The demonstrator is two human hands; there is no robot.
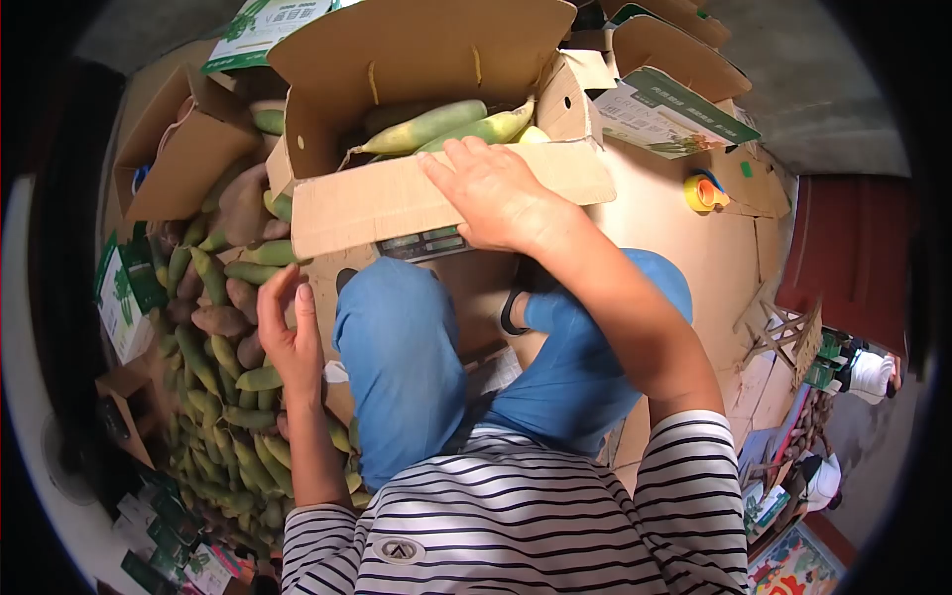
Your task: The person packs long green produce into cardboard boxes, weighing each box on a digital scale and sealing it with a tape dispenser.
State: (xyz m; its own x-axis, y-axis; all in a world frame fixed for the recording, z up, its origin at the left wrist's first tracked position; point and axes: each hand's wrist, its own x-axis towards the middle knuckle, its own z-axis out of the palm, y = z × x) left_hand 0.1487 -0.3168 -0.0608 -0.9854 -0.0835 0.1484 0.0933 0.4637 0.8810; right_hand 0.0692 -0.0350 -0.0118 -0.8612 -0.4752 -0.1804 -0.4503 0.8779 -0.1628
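Observation:
A cardboard box (pixel 446 45) stands in front of my knees with its lid flap raised. Inside lie several long green radishes (pixel 436 126), partly hidden by the front flap (pixel 357 208). My right hand (pixel 493 193) lies across this flap, its fingers bent over the top edge. Under the box shows part of a scale with a dark display panel (pixel 426 244). My left hand (pixel 290 325) is raised left of my knee, empty, with thumb and fingers apart. It is close to a large pile of green radishes (pixel 203 369) mixed with brownish roots.
At the upper left is another open carton (pixel 188 149). A green-and-white carton (pixel 674 111) leans at the upper right. Yellow tape (pixel 704 193) lies on the cardboard-covered floor (pixel 714 268). At the far right are a wooden stool (pixel 783 332) and people in white (pixel 871 377).

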